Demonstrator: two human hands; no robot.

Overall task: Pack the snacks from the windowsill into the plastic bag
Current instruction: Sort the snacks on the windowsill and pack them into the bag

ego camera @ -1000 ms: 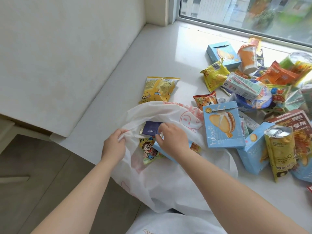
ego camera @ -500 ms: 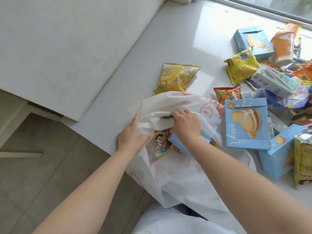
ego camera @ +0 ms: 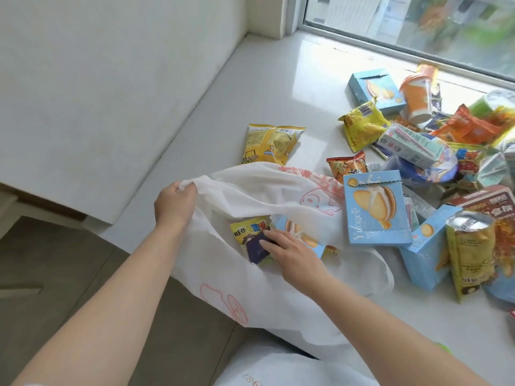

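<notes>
On the white windowsill [ego camera: 250, 87], the left hand [ego camera: 174, 203] has lifted the bag [ego camera: 250, 288] rim it grips, while the right hand [ego camera: 289, 253], fingers loosely extended, now presses a dark packet [ego camera: 257, 250] inside (most snacks remain beside the bag).

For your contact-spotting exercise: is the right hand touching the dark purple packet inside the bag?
Touching. The head view shows the right hand with its fingers lying on the dark purple packet inside the white plastic bag.
</notes>
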